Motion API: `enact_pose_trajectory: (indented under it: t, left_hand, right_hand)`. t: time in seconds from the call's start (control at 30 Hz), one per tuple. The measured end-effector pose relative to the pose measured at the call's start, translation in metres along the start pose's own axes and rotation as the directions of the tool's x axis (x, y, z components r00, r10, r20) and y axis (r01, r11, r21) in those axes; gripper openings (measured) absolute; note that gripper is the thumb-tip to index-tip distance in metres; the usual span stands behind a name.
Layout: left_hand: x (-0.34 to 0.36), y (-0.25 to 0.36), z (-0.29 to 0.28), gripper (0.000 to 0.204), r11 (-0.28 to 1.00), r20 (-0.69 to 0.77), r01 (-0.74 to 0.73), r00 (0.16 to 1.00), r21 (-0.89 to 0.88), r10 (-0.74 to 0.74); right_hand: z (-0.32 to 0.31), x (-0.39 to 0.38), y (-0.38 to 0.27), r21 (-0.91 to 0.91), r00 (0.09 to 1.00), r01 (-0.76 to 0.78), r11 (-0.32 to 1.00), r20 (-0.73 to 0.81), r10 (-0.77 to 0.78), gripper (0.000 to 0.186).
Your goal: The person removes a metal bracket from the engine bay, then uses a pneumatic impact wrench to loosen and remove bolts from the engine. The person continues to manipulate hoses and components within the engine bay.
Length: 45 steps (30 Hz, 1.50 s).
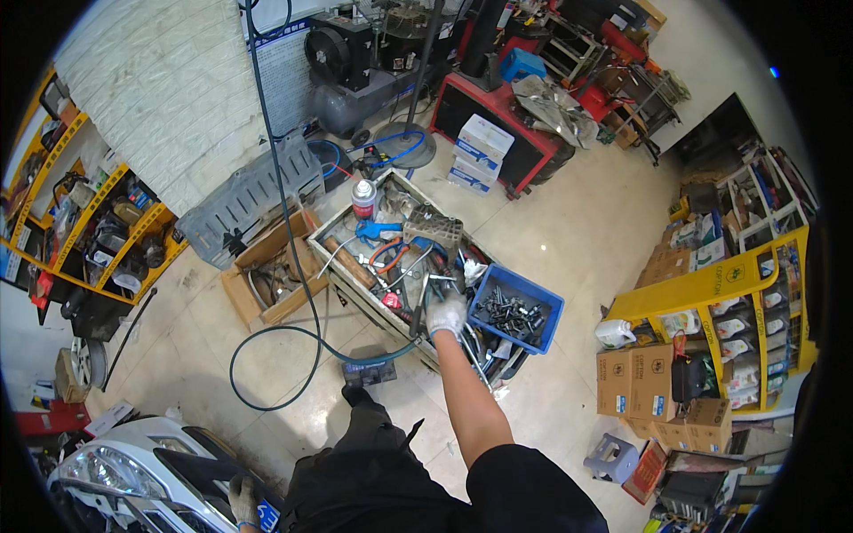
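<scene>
The right hand (447, 315), in a pale cloth glove, reaches down among hard, shiny metal tools (428, 289) near the middle of a tool cart. One tool with a dark handle lies just left of it; I cannot tell if the fingers hold it. The left hand (242, 499), gloved too, is at the near left, by the smooth white car (182, 480). I cannot tell if it grips anything.

The tool cart (355, 288) has straight, scuffed edges. At its right is a blue box (553, 322) full of small metal bolts (508, 314). On the far side stand a round can (364, 201) and a rough, blocky grey part (433, 227). Left of the cart is an open brown cardboard box (235, 293). A bendy dark hose (321, 341) makes a loop on the shiny, smooth floor (373, 327). Far right stands a yellow metal shelf (693, 298).
</scene>
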<state>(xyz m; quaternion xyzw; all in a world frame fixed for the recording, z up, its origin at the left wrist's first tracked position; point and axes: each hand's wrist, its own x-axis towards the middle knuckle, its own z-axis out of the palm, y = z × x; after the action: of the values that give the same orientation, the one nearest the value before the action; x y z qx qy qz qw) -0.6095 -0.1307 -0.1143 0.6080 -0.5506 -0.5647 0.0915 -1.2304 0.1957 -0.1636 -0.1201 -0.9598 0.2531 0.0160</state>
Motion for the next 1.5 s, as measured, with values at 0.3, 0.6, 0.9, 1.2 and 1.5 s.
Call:
enact_pose_trajectory:
  t: [0.3,0.6,0.9,1.2,1.5]
  left_hand:
    - [-0.008,0.018,0.026,0.03,0.902,0.183,-0.044,0.982,0.43,-0.04]
    - [-0.01,0.03,0.014,0.027,0.902,0.157,0.032,0.982,0.431,-0.109]
    - [0.019,0.067,0.019,0.027,0.876,0.181,-0.064,0.983,0.477,-0.027]
    - [0.039,0.096,0.017,0.04,0.967,0.208,-0.043,0.978,0.25,-0.011]
    - [-0.027,0.289,0.198,0.052,0.84,0.529,-0.541,0.701,-0.042,0.478]
  right_hand:
    - [0.012,-0.017,0.008,-0.05,0.932,-0.356,0.933,0.049,0.358,0.058]
    - [0.036,0.0,0.03,0.399,0.906,-0.414,0.818,0.099,0.411,0.061]
    - [0.024,-0.014,0.023,0.528,0.91,-0.374,0.762,0.049,0.413,0.067]
    - [-0.036,-0.034,-0.024,0.673,0.918,-0.379,0.635,0.184,0.352,0.076]
    - [-0.111,-0.242,-0.174,0.746,0.697,0.319,0.584,0.233,-0.678,0.065]
